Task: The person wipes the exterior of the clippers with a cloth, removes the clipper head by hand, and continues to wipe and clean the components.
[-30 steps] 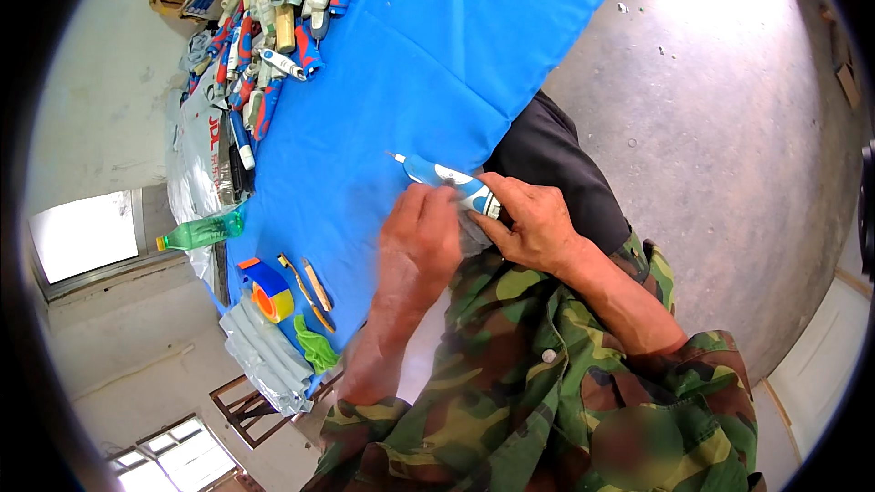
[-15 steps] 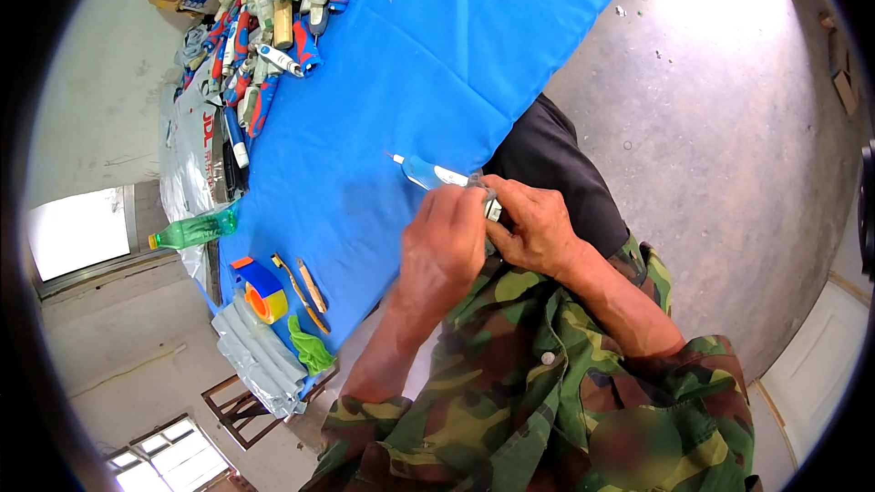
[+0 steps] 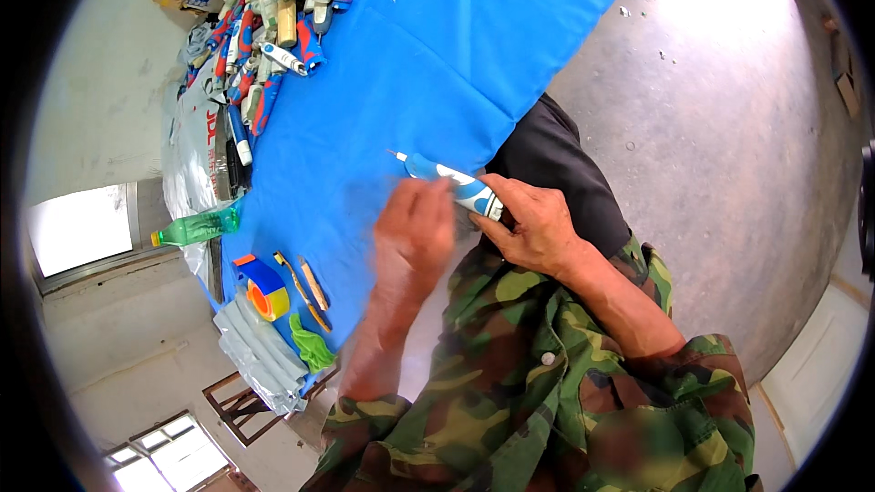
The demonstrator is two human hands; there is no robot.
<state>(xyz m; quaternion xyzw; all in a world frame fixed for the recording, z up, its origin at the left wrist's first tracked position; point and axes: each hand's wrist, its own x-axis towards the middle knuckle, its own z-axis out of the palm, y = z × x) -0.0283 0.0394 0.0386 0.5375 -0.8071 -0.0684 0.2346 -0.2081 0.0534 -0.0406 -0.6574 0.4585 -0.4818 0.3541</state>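
In my right hand [image 3: 533, 223] is a blue and white electric toothbrush handle [image 3: 469, 189], gripped near its base, with its thin metal shaft pointing left over the cloth. My left hand [image 3: 415, 230] is beside the handle's shaft end, its fingers curled in and blurred by motion. Whatever those fingers hold is hidden. Both hands are just above my lap, at the near edge of the blue cloth [image 3: 401, 64].
Several toothbrush handles [image 3: 287, 27] are heaped at the far left. Nearer lie a green bottle [image 3: 196, 227], a tape roll [image 3: 269, 303], two slim brushes [image 3: 314, 284], a green rag [image 3: 312, 346] and grey plastic bags [image 3: 260, 351].
My left hand has moved left, away from the handle's base, uncovering more of its body. The grey scrap seen at its fingertips no longer shows. My right hand keeps its hold.
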